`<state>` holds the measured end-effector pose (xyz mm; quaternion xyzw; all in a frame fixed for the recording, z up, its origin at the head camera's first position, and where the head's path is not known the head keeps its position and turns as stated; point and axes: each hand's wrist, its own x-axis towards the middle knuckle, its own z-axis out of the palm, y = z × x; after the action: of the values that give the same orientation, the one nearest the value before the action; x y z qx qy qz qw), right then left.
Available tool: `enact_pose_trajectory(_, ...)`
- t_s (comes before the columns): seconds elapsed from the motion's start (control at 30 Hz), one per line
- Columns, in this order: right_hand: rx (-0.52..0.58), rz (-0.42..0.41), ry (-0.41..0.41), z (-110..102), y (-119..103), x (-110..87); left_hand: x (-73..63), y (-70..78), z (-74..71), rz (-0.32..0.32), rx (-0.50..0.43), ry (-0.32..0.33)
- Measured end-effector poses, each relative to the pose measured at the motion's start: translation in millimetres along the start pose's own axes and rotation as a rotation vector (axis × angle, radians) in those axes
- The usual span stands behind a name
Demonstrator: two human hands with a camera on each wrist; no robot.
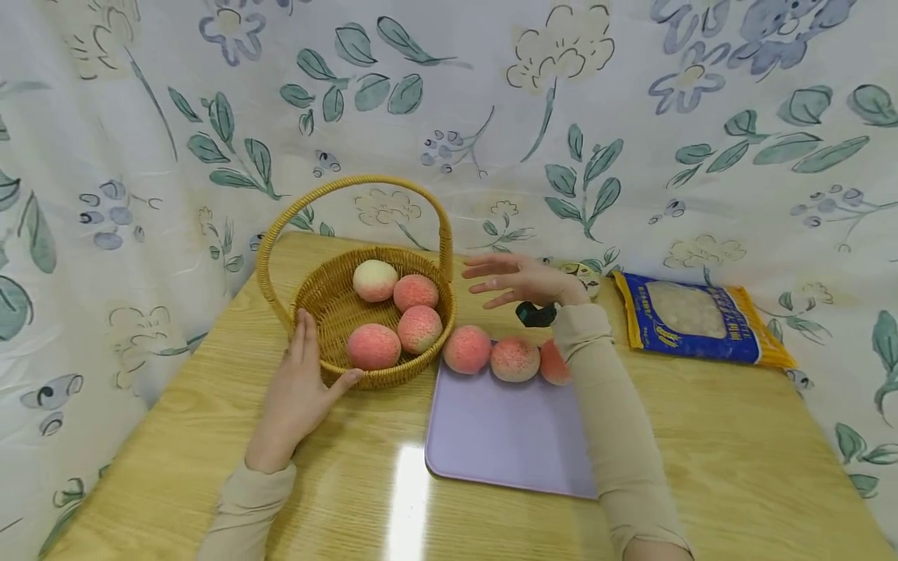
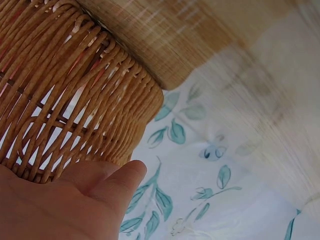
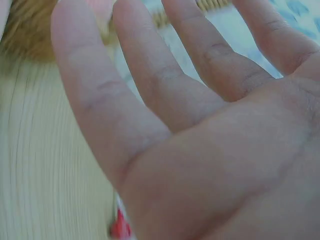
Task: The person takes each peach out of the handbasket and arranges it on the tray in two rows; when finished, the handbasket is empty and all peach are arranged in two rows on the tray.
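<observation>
A round wicker basket (image 1: pixel 387 379) with a tall handle holds several pink peaches (image 1: pixel 374 347), one of them mostly pale (image 1: pixel 375 280). My left hand (image 1: pixel 296 397) rests against the basket's near left side, fingers straight along the wall and thumb at the rim. In the left wrist view, that hand (image 2: pixel 75 205) lies by the woven wall (image 2: pixel 90 100). My right hand (image 1: pixel 526 280) is in the air right of the basket, fingers spread, holding nothing; its palm (image 3: pixel 225 160) fills the right wrist view. Below it, three peaches (image 1: pixel 515 359) line the far edge of a lilac tray (image 1: pixel 508 436), one partly hidden by my sleeve.
A blue and yellow food packet (image 1: pixel 691 319) lies at the back right of the wooden table (image 1: pixel 730 436). Behind my right hand is a partly hidden round patterned item (image 1: pixel 582 274). A floral curtain (image 1: pixel 477 93) hangs close behind the table.
</observation>
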<state>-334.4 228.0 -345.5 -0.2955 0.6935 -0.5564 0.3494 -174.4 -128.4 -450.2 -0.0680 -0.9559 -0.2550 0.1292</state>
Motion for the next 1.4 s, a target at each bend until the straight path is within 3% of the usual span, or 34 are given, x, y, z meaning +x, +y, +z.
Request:
enact_pose_trajectory(0.3,0.014,-0.001,-0.056,29,-13,62.9,3.3,5.1,3.6,0.0,0.007,-0.002)
enact_pose_trajectory(0.73,-0.035,-0.006,0.046,49,-33,125.0,0.9,1.9,-5.0,-0.005,0.029,0.023)
enact_pose_trajectory(0.93,-0.11,0.06,0.087,60,-26,149.3,-2.9,2.7,-5.0,-0.01,0.064,-0.004)
enact_pose_trajectory(1.13,-0.232,0.069,0.078,67,-17,166.8,-6.6,2.4,-4.0,-0.012,0.058,-0.001)
enact_pose_trajectory(1.3,-0.438,0.087,0.095,76,-11,185.3,-8.8,-0.4,-6.3,-0.007,0.049,0.027)
enact_pose_trajectory(1.4,-0.561,0.142,0.104,86,-12,197.4,-8.6,-2.3,-8.9,0.002,0.049,0.051)
